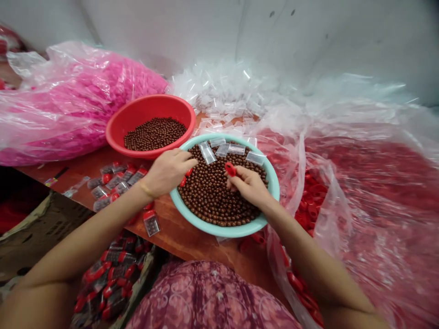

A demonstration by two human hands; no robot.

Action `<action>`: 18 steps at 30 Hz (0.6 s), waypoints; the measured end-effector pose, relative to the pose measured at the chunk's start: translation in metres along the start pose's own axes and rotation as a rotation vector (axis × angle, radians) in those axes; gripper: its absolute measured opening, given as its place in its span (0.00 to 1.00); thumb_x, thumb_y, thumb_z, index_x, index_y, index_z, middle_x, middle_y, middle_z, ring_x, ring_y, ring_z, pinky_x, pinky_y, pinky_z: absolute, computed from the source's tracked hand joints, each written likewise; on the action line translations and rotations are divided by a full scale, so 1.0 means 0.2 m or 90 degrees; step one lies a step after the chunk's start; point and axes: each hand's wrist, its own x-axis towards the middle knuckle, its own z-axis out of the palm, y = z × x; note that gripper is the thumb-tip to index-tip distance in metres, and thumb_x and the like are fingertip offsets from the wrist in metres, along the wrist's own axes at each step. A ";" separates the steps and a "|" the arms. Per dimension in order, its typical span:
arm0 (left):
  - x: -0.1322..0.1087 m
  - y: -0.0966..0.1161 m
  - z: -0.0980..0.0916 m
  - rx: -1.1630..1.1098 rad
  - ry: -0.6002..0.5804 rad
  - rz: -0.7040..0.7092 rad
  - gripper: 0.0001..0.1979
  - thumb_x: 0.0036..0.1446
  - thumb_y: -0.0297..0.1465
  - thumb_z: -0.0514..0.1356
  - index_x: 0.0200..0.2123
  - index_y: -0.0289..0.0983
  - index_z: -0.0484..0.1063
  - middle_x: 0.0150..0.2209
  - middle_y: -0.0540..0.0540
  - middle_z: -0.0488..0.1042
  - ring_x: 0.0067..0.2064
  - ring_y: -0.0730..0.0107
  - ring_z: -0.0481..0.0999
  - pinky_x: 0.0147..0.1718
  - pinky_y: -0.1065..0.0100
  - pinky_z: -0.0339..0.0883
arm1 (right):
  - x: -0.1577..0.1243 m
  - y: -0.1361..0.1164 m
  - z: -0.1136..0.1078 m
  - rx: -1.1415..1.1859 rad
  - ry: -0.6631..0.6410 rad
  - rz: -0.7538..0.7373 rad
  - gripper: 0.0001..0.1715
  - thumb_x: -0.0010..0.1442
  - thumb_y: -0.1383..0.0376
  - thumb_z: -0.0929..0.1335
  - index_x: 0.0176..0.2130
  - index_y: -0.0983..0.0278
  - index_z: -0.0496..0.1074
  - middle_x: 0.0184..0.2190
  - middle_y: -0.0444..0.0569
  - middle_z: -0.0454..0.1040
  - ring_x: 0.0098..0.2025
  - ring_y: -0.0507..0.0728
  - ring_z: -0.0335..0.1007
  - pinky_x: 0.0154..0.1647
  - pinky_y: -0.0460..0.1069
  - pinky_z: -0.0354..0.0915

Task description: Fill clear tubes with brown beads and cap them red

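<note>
A pale turquoise basin [224,231] holds many brown beads [212,196], with several clear plastic sleeves [207,152] lying on the beads at its back. Over the basin's right half, my right hand [247,183] pinches a small red cap [230,169] between thumb and fingers. My left hand [170,171] is above the basin's left rim, its fingers bent and pointing right. Small red pieces [183,181] show just under its fingertips; whether the fingers grip anything is unclear.
Behind on the left stands a red basin [113,132] of brown beads beside a bag of pink pieces [85,96]. Filled containers [151,222] lie on the wooden table [185,237]; more fill a box below. Clear sleeves are heaped behind, bags of red caps [310,201] at right.
</note>
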 end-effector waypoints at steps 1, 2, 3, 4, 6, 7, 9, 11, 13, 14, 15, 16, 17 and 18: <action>0.09 0.00 0.05 0.008 -0.007 0.041 0.15 0.62 0.26 0.47 0.46 0.36 0.72 0.44 0.41 0.74 0.44 0.63 0.71 0.43 0.64 0.63 | 0.01 0.02 -0.01 0.084 0.038 0.025 0.09 0.55 0.60 0.61 0.29 0.62 0.64 0.21 0.42 0.67 0.21 0.50 0.60 0.24 0.46 0.58; 0.18 -0.01 0.09 0.021 -0.009 0.062 0.16 0.61 0.25 0.48 0.48 0.36 0.71 0.46 0.40 0.72 0.45 0.62 0.71 0.43 0.63 0.63 | 0.01 0.04 -0.02 0.139 0.071 0.044 0.09 0.54 0.58 0.62 0.30 0.62 0.64 0.20 0.41 0.66 0.20 0.50 0.59 0.23 0.46 0.57; 0.25 -0.02 0.14 0.030 -0.012 0.077 0.17 0.60 0.24 0.48 0.49 0.36 0.70 0.47 0.39 0.72 0.46 0.62 0.71 0.43 0.63 0.62 | 0.02 0.06 -0.03 0.163 0.096 0.050 0.10 0.53 0.57 0.63 0.29 0.62 0.64 0.19 0.40 0.65 0.20 0.49 0.58 0.22 0.45 0.56; 0.31 -0.05 0.18 0.037 -0.019 0.087 0.17 0.60 0.23 0.49 0.49 0.36 0.70 0.47 0.38 0.71 0.45 0.62 0.71 0.42 0.63 0.62 | 0.02 0.07 -0.03 0.160 0.114 0.044 0.10 0.53 0.57 0.63 0.28 0.62 0.64 0.19 0.40 0.64 0.20 0.49 0.57 0.22 0.45 0.55; 0.38 -0.09 0.24 0.043 -0.040 0.107 0.14 0.59 0.24 0.51 0.46 0.35 0.71 0.43 0.38 0.73 0.43 0.61 0.71 0.40 0.63 0.62 | 0.03 0.08 -0.02 0.104 0.133 0.007 0.12 0.53 0.57 0.64 0.25 0.62 0.65 0.19 0.41 0.64 0.21 0.49 0.57 0.23 0.46 0.56; 0.39 -0.10 0.24 0.043 -0.050 0.120 0.13 0.59 0.24 0.51 0.43 0.34 0.72 0.40 0.38 0.73 0.42 0.61 0.71 0.39 0.62 0.62 | 0.03 0.09 -0.02 0.069 0.142 -0.015 0.12 0.53 0.57 0.64 0.25 0.62 0.65 0.20 0.41 0.65 0.22 0.50 0.58 0.25 0.46 0.57; 0.39 -0.09 0.22 0.034 -0.066 0.143 0.12 0.61 0.26 0.50 0.39 0.32 0.72 0.35 0.38 0.74 0.40 0.60 0.71 0.39 0.62 0.61 | 0.03 0.09 -0.01 0.017 0.168 -0.052 0.11 0.53 0.57 0.66 0.28 0.63 0.68 0.21 0.42 0.65 0.24 0.51 0.59 0.28 0.47 0.58; 0.36 -0.03 0.17 -0.006 -0.091 0.137 0.12 0.62 0.28 0.49 0.39 0.33 0.71 0.33 0.40 0.75 0.37 0.61 0.72 0.38 0.63 0.61 | 0.02 0.09 -0.01 0.001 0.182 -0.077 0.12 0.51 0.57 0.68 0.32 0.63 0.70 0.22 0.42 0.67 0.25 0.51 0.60 0.29 0.47 0.60; 0.32 0.04 0.11 -0.095 -0.136 0.106 0.11 0.62 0.31 0.50 0.41 0.34 0.69 0.32 0.43 0.75 0.34 0.64 0.72 0.35 0.65 0.61 | 0.02 0.09 -0.01 0.008 0.170 -0.106 0.13 0.50 0.57 0.69 0.34 0.63 0.72 0.24 0.43 0.71 0.27 0.52 0.63 0.31 0.48 0.62; 0.30 0.07 0.09 -0.156 -0.162 0.087 0.11 0.61 0.32 0.50 0.40 0.34 0.68 0.32 0.45 0.74 0.33 0.65 0.72 0.33 0.67 0.60 | 0.01 0.08 -0.01 0.019 0.161 -0.124 0.13 0.51 0.58 0.69 0.35 0.63 0.73 0.27 0.44 0.72 0.28 0.53 0.65 0.33 0.48 0.63; 0.28 0.09 0.07 -0.222 -0.187 0.070 0.10 0.61 0.33 0.51 0.39 0.34 0.68 0.32 0.46 0.74 0.32 0.67 0.72 0.32 0.68 0.60 | 0.01 0.07 -0.01 0.032 0.152 -0.142 0.12 0.52 0.58 0.69 0.35 0.63 0.73 0.28 0.44 0.74 0.30 0.53 0.67 0.35 0.49 0.63; 0.27 0.11 0.06 -0.290 -0.210 0.059 0.09 0.60 0.34 0.51 0.37 0.35 0.67 0.31 0.47 0.73 0.32 0.68 0.72 0.31 0.70 0.59 | 0.00 0.06 -0.01 0.046 0.144 -0.156 0.11 0.53 0.58 0.68 0.34 0.63 0.74 0.29 0.44 0.75 0.31 0.53 0.68 0.36 0.49 0.64; 0.27 0.13 0.05 -0.361 -0.231 0.055 0.09 0.60 0.34 0.52 0.35 0.35 0.66 0.31 0.48 0.72 0.32 0.69 0.71 0.31 0.71 0.59 | 0.00 0.04 -0.01 0.059 0.137 -0.164 0.10 0.53 0.59 0.68 0.32 0.63 0.74 0.28 0.44 0.74 0.31 0.53 0.68 0.35 0.49 0.64; 0.26 0.13 0.05 -0.430 -0.248 0.056 0.09 0.59 0.35 0.52 0.33 0.35 0.65 0.30 0.49 0.72 0.31 0.70 0.71 0.31 0.71 0.59 | -0.01 0.03 -0.01 0.073 0.135 -0.166 0.10 0.53 0.59 0.68 0.30 0.63 0.74 0.27 0.44 0.74 0.30 0.53 0.67 0.34 0.48 0.64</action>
